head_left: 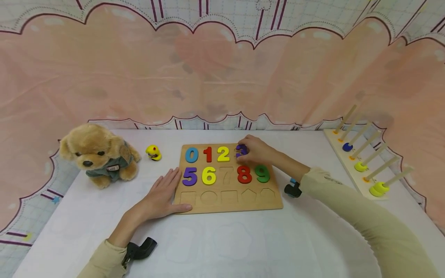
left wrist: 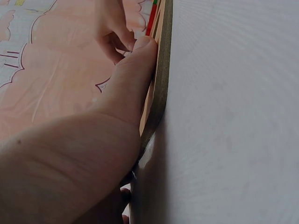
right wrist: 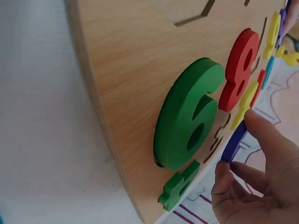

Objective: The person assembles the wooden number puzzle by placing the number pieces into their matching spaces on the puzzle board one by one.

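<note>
A wooden number puzzle board point(head_left: 229, 210) lies on the white table. My left hand point(head_left: 158, 199) rests at its lower left corner, thumb laid over the front edge and fingers stretched along the left side. With thumb and fingertips my right hand point(head_left: 257, 150) pinches a dark blue-purple number 3 point(right wrist: 235, 141). The piece is tilted and raised off the board, over its slot in the top row. A green 9 point(right wrist: 189, 116), a red 8 point(right wrist: 239, 70) and a green 4 point(right wrist: 180, 185) sit nearby. In the head view the right hand hides the 4.
Several other numbers, such as the yellow 2 point(head_left: 223, 154) and purple 5 point(head_left: 189, 176), sit in the board. The 7 slot point(head_left: 226, 175) is bare. A plush dog point(head_left: 101, 154) and a small yellow toy point(head_left: 153, 152) stand left; a peg rack point(head_left: 351, 162) stands right.
</note>
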### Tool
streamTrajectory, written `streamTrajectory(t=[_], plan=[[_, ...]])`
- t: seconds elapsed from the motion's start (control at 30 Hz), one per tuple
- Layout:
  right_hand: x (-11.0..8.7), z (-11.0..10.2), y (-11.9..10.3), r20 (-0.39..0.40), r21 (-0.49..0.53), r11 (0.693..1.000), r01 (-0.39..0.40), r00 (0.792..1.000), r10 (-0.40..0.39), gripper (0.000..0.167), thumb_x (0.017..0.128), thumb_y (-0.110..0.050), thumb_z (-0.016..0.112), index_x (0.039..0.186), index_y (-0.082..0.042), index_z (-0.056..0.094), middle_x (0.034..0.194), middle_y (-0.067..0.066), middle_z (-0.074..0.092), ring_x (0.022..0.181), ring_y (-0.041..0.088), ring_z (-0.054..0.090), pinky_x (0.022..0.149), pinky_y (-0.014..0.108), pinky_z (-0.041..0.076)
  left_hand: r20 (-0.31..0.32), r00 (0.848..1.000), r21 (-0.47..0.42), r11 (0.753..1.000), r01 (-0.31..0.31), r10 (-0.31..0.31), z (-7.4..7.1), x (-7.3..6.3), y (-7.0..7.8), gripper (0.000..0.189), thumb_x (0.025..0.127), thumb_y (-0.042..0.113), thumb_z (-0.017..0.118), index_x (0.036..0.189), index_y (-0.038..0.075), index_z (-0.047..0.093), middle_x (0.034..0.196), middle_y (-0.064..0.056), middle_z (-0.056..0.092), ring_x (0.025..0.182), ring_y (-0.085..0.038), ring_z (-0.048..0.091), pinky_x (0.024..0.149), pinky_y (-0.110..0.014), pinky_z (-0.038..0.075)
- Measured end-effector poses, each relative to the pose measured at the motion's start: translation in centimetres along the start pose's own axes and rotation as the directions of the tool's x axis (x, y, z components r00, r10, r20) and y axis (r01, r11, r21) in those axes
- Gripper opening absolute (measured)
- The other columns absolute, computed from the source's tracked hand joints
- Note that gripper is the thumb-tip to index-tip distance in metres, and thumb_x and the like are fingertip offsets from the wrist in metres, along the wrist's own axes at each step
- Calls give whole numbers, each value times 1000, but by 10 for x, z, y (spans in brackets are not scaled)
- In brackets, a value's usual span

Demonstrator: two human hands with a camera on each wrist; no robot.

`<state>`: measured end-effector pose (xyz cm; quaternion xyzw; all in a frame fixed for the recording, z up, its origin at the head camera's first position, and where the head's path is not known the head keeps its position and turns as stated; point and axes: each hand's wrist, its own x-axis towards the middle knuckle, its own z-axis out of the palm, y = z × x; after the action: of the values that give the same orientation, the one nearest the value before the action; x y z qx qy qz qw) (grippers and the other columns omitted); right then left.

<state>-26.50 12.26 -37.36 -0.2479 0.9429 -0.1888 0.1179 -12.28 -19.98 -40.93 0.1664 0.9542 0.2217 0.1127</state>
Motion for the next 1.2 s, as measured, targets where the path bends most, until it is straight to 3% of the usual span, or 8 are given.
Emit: streamTrajectory(t=[0.27,0.7,1.2], plan=[[8,4,0,25,-16,1000,-27,999,28,65,84,-37,75,135,-2,54,127,18,54,112,29,56,102,42,51,-1,1000,2,1000,-7,7,0,1,0,113,78,64,67,154,-2,14,163,-22,10,151,-41,6,121,-61,3],[8,3,-5,46,-54,999,0,999,2,58,86,-36,72,131,-4,57,127,19,54,110,29,55,99,43,52,17,1000,-4,1000,12,-12,0,1,-1,115,77,67,67,155,1,13,164,-19,8,152,-38,4,121,-59,1],[9,1,-2,71,-73,997,-17,997,23,59,86,-40,71,133,-8,56,134,19,50,119,32,50,98,49,51,21,1000,-2,1000,13,-13,-1,2,1,115,77,66,67,155,0,13,163,-20,9,151,-39,4,121,-60,2]])
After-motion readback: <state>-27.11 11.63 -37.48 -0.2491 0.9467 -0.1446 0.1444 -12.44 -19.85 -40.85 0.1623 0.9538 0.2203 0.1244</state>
